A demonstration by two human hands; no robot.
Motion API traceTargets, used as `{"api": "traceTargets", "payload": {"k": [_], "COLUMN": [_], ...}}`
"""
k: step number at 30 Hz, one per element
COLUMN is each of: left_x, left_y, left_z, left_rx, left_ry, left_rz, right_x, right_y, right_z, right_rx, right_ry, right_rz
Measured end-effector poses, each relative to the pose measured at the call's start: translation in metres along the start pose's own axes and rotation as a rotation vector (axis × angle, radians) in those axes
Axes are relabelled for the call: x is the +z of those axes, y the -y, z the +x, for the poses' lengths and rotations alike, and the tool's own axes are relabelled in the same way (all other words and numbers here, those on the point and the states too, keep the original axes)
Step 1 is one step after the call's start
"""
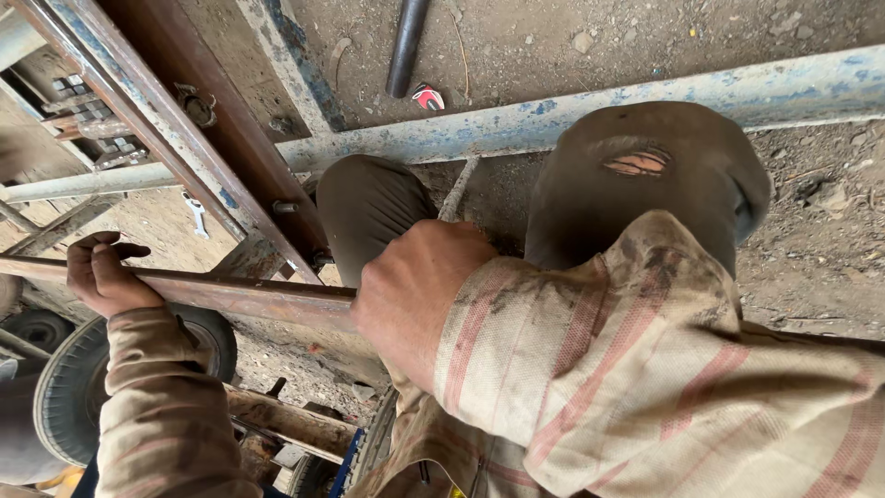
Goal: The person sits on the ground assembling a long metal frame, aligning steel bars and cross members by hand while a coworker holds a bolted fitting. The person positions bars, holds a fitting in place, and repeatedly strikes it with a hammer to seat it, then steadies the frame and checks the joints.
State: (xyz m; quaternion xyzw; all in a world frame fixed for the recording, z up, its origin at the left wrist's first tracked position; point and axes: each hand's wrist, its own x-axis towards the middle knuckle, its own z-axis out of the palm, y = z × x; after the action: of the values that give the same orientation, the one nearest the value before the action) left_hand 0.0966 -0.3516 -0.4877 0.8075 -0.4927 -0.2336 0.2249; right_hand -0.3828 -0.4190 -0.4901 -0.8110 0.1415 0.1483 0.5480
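Observation:
A long rusty steel bar (230, 293) runs level across the lower left of the head view. My left hand (106, 272) wraps around it near its left end. My right hand (415, 286) is closed over the same bar further right, beside my knees. A thin grey rod (456, 192) sticks up just behind my right hand; whether the hand touches it is hidden. Both sleeves are dirty, striped cloth. My knees (645, 175) rest over a worn blue-painted metal frame (516, 124).
A brown steel beam (198, 138) slants down from the upper left. A black pipe (406, 46) and a small red object (427, 97) lie on the dirt behind the frame. A spanner (195, 214) lies at left. A rubber tyre (69, 387) sits below the bar.

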Motion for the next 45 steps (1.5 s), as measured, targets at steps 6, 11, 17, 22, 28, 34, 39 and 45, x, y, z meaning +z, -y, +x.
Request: {"api": "traceTargets", "payload": {"k": [6,11,17,22,28,34,39,45], "left_x": [-0.001,-0.001,0.001,0.005,0.011,0.015,0.018,0.021], "left_y": [0.004,0.007,0.003,-0.002,-0.009,-0.018,-0.024,-0.028], "left_z": [-0.001,0.000,-0.001,-0.003,-0.001,-0.002,-0.003,-0.001], "left_rx": [0.037,0.061,0.046,0.069,0.032,0.009,0.017,0.016], "left_ry": [0.025,0.048,0.030,0.052,0.010,0.023,0.007,-0.002], "left_rz": [-0.019,-0.010,0.025,-0.004,0.029,0.012,0.024,-0.004], "right_x": [0.001,0.002,-0.003,-0.006,-0.007,-0.007,-0.007,-0.005], "right_y": [-0.002,-0.003,-0.003,-0.004,-0.003,-0.002,-0.002,-0.003], "right_z": [0.001,0.000,-0.002,-0.003,-0.004,-0.004,-0.004,-0.003], "right_rx": [-0.023,-0.034,-0.035,-0.038,-0.044,-0.045,-0.048,-0.046], "right_ry": [0.003,-0.004,0.042,0.033,0.015,0.013,0.010,0.009], "right_rz": [-0.055,-0.023,0.012,0.006,0.009,0.011,0.011,0.012]}}
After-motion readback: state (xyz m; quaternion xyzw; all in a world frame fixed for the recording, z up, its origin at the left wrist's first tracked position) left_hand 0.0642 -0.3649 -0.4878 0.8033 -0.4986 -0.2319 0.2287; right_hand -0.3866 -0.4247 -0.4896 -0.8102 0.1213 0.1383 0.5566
